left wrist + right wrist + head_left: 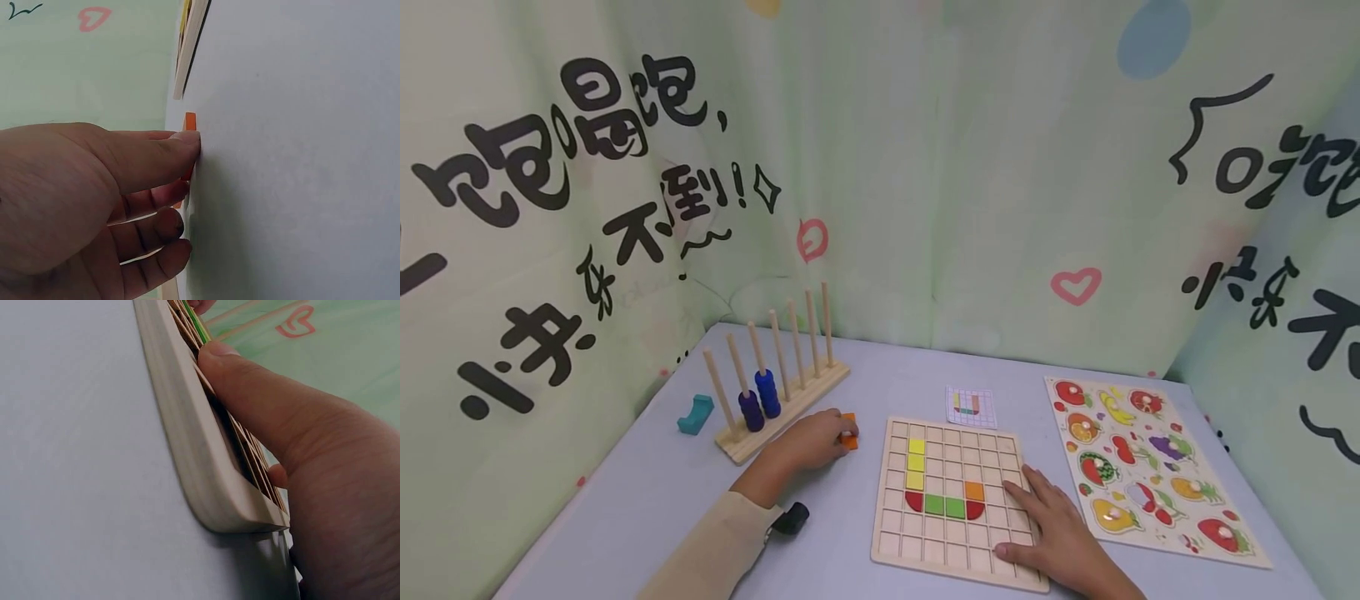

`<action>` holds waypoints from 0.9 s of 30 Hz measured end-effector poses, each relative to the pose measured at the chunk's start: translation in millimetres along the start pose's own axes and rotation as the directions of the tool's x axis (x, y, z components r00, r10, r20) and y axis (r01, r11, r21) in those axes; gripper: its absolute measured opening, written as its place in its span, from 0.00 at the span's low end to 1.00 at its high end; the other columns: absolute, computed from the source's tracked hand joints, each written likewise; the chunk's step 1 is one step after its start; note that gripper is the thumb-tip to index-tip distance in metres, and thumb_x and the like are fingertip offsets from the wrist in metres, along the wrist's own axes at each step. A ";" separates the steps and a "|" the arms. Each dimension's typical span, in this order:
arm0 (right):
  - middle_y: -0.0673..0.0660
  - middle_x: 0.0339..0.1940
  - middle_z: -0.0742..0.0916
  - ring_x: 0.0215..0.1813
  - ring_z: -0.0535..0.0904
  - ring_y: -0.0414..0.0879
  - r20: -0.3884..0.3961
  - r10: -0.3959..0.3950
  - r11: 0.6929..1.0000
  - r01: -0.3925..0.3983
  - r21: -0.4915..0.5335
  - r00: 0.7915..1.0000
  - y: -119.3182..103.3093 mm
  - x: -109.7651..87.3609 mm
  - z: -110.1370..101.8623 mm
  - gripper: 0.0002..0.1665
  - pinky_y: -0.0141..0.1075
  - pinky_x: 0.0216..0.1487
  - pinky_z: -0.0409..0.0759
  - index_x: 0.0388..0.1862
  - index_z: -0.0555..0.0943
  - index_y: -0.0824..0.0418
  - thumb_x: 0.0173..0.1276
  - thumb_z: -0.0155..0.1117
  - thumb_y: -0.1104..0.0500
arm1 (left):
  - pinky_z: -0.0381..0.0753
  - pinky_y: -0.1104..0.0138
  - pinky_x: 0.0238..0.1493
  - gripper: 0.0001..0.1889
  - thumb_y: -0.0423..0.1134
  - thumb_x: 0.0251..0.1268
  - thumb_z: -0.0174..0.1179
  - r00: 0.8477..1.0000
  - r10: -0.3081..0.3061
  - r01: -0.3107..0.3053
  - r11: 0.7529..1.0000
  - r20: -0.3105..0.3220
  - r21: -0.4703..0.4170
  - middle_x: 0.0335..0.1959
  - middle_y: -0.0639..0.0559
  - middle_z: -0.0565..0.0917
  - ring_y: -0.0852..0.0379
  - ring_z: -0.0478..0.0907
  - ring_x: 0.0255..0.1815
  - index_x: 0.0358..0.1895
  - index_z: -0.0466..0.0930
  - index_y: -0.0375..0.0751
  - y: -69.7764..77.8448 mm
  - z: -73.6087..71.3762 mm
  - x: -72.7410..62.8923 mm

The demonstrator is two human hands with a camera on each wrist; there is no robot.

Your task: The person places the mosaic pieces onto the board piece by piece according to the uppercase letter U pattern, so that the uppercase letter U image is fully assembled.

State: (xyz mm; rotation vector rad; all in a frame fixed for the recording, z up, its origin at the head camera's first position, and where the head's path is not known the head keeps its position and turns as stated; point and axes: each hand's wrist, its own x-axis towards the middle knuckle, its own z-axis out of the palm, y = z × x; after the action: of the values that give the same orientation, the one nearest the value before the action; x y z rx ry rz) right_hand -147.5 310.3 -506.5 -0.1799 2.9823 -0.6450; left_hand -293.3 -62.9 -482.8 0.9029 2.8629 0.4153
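My left hand (814, 442) is low over the table beside the peg rack, and its thumb and fingertips pinch an orange block (190, 120). Orange shows both above and below the fingertips; the rest is hidden by them. My right hand (1054, 527) lies with fingers spread over the right edge of a wooden grid board (898, 542), thumb on its lower cells. On the board, several coloured pieces form a U: three yellow squares (916, 463), a red rounded piece (913, 502) at each lower corner, two green squares (944, 506) between, and an orange square (973, 490) at right.
A small pattern card (972, 407) with a U drawing lies behind the board. Left stands a wooden peg rack (805, 403) with dark blue beads (766, 393) on two pegs. A teal curved block (696, 414) lies beside it. A fruit puzzle board (1157, 467) is at right.
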 end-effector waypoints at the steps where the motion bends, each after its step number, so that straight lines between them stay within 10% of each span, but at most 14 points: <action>1: 0.66 0.77 0.56 0.73 0.49 0.71 -0.001 0.001 1.000 -0.001 0.000 1.000 0.2 0.3 0.1 0.61 0.69 0.63 0.51 0.73 0.68 0.55 0.45 0.65 0.22 | 0.73 0.67 0.39 0.12 0.40 0.63 0.65 1.000 0.003 -0.003 1.000 0.001 0.001 0.34 0.60 0.74 0.62 0.70 0.34 0.50 0.84 0.49 0.1 0.1 0.5; 27: 0.65 0.77 0.56 0.73 0.48 0.72 0.018 0.019 1.000 -0.020 0.023 1.000 1.1 0.1 0.6 0.61 0.70 0.62 0.52 0.73 0.67 0.54 0.45 0.66 0.22 | 0.74 0.71 0.37 0.15 0.45 0.62 0.67 0.993 0.118 -0.117 0.991 -0.013 0.061 0.33 0.62 0.74 0.64 0.70 0.32 0.52 0.84 0.51 43.6 -4.9 13.5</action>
State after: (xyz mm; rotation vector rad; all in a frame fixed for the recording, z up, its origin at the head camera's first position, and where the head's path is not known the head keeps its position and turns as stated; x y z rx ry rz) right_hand -147.6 311.0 -507.5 -0.1539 2.9545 -0.6725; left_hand -281.5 -22.0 -465.8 1.0881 2.8604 0.3504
